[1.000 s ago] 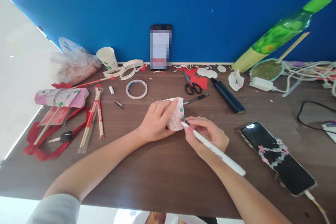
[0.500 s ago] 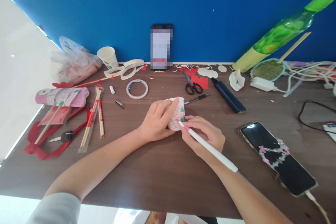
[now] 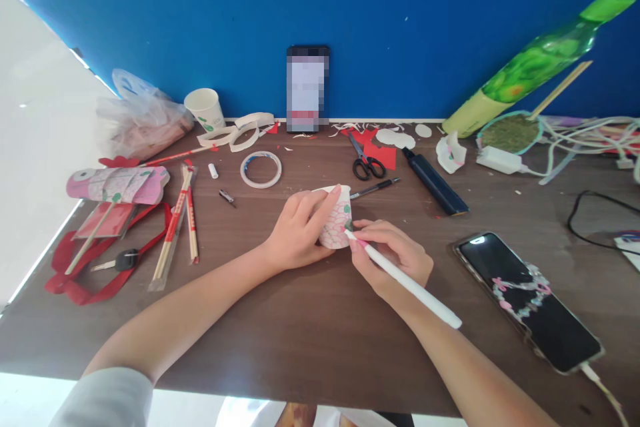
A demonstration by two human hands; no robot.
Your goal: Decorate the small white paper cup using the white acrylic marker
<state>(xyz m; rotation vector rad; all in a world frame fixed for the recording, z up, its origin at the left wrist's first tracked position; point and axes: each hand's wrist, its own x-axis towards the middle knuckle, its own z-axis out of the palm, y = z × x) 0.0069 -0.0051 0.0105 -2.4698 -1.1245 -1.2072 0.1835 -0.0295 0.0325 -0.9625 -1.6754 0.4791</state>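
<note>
Near the middle of the desk, my left hand (image 3: 299, 230) is closed around a white paper cup piece (image 3: 336, 220) marked with pink scale-like lines and green spots. Part of the piece is hidden behind my fingers. My right hand (image 3: 393, 257) grips a white marker (image 3: 410, 277) with a pink tip end. The marker's tip meets the right side of the decorated piece, low down. Just behind them lies a black pen (image 3: 376, 187), and beyond it black-handled scissors (image 3: 369, 165).
Left of my hands are a tape roll (image 3: 261, 169), wrapped chopsticks (image 3: 173, 227), a pink paper fish (image 3: 117, 185) and a key (image 3: 117, 260). On the right lie a dark blue case (image 3: 435, 181) and a phone (image 3: 530, 307). A paper cup (image 3: 204, 109) stands at the back.
My right hand and the marker have shifted slightly right, the tip moving toward the piece's right edge. My left hand keeps its hold in the same place.
</note>
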